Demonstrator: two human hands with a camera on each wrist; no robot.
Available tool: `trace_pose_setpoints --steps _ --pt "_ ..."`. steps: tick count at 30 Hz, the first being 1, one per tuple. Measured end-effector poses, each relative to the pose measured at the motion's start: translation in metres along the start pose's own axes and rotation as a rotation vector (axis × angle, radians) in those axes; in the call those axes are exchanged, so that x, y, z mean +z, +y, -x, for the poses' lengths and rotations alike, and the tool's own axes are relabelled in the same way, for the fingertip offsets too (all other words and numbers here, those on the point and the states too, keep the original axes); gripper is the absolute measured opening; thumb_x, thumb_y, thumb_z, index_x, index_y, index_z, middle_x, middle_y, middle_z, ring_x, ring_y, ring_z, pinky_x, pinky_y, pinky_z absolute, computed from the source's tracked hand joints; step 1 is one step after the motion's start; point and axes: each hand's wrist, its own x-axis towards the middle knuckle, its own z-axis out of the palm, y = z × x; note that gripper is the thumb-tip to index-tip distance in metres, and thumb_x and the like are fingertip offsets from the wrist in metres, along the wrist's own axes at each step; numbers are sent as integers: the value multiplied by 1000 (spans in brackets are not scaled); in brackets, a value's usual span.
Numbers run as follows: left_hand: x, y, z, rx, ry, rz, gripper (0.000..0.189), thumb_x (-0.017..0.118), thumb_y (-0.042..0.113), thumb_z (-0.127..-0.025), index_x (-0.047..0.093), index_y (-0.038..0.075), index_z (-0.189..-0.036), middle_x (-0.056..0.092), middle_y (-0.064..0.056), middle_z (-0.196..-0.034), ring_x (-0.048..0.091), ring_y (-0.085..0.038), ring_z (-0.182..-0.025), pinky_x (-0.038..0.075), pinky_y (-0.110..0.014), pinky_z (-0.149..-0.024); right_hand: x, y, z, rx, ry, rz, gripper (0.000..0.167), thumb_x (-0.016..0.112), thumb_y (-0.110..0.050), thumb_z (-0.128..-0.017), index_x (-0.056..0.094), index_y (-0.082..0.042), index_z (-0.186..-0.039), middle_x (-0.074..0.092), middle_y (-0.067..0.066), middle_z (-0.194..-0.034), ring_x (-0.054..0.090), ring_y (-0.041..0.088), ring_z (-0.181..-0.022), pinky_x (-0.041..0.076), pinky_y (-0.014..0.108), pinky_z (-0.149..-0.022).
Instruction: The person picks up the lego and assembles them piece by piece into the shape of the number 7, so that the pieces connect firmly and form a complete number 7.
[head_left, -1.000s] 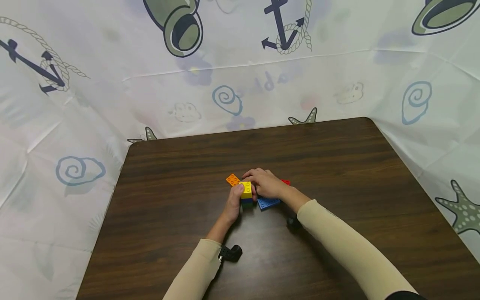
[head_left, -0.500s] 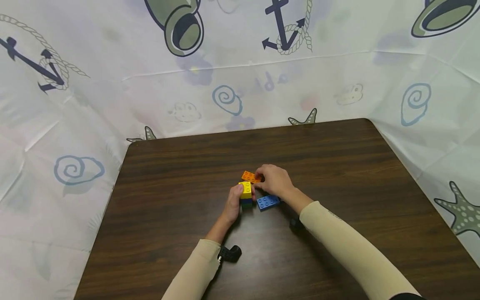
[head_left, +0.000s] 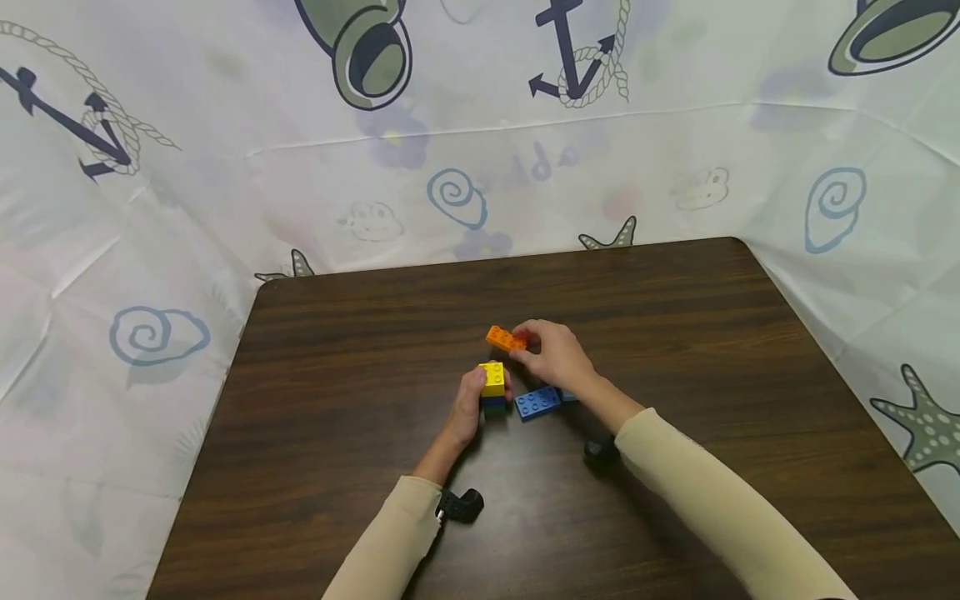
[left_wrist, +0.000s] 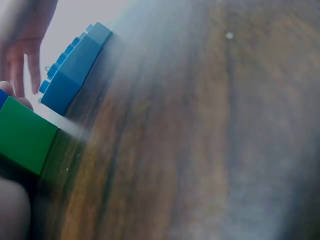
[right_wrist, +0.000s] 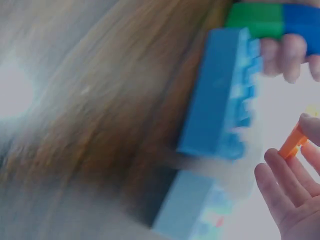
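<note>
My left hand (head_left: pixel 467 408) grips an upright stack of toy building bricks, with a yellow brick (head_left: pixel 492 381) on top, a dark blue one (right_wrist: pixel 302 25) in the middle and a green one (left_wrist: pixel 27 132) lowest. Beyond the stack, my right hand (head_left: pixel 557 354) pinches an orange brick (head_left: pixel 502 337) at its right end, between thumb and fingertips. The orange brick's studs face up in the head view. Just right of the stack, a light blue brick (head_left: pixel 536 403) lies on the table, below the right hand.
A second blue brick (head_left: pixel 568 396) sits at the right end of the first, partly covered by my right wrist. The brown wooden table (head_left: pixel 360 375) reaches back to a printed white curtain (head_left: pixel 315 183). Black wrist cameras (head_left: pixel 461 506) hang under both sleeves.
The orange brick has gone from left of the stack to behind it, farther from me, with my right hand moving right and away. The left hand stays on the stack.
</note>
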Motion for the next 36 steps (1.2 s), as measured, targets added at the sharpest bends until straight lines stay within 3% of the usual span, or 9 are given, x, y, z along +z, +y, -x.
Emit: trace_pose_setpoints --steps 6,12,16,19,24,28,32,36 --pt "-1 -2 -1 -63 1 0 70 -3 26 -107 54 -14 -101 54 -32 -87 56 -31 -79 47 -35 -76 -15 -26 9 -97 22 -173 29 73 -20 -91 67 -10 -118 67 2 -110 66 16 -95 55 35 -82" --pt "0 -1 -2 -66 15 14 70 -4 23 -107 53 -17 -99 53 -33 -84 52 -41 -77 47 -35 -74 -32 -49 21 -238 -18 -234 28 72 -18 -91 67 -8 -117 65 2 -111 65 15 -97 56 31 -79" --pt "0 -1 -2 -37 11 30 62 -4 22 -107 51 -7 -107 52 -29 -82 49 -46 -77 45 -42 -75 -41 -58 29 -332 -78 -184 28 74 -14 -89 67 -8 -116 64 0 -109 65 14 -97 56 34 -79" --pt "0 1 -1 -42 32 29 55 -1 19 -108 51 -1 -110 50 -32 -84 48 -49 -82 43 -45 -80 -44 -62 33 -401 -116 -93 28 75 -16 -89 68 -10 -115 63 -2 -108 63 13 -93 56 34 -80" --pt "0 0 2 -5 60 -28 55 2 12 -108 50 -15 -104 47 -42 -87 46 -51 -90 34 -39 -94 -44 -67 38 -480 -121 49 27 76 -21 -88 69 -13 -113 63 -4 -107 59 11 -85 53 30 -79" --pt "-1 -12 1 59 74 -22 55 3 10 -108 49 -20 -104 57 -21 -83 54 -41 -82 35 -29 -94 -42 -69 39 -499 -98 92 28 78 -21 -86 70 -12 -112 63 -3 -107 60 11 -86 53 28 -80" --pt "-5 -29 0 96 94 -1 60 4 18 -109 48 -22 -104 59 6 -87 57 -15 -80 36 -23 -91 -40 -69 39 -505 -80 97 29 79 -22 -85 71 -12 -111 65 -3 -108 62 11 -88 54 29 -80" --pt "-7 -39 -1 119 101 7 70 9 36 -109 49 -22 -103 59 10 -88 56 -6 -82 35 -23 -92 -38 -68 40 -499 -60 86 30 81 -22 -83 72 -12 -109 67 -3 -108 64 12 -89 54 30 -80"
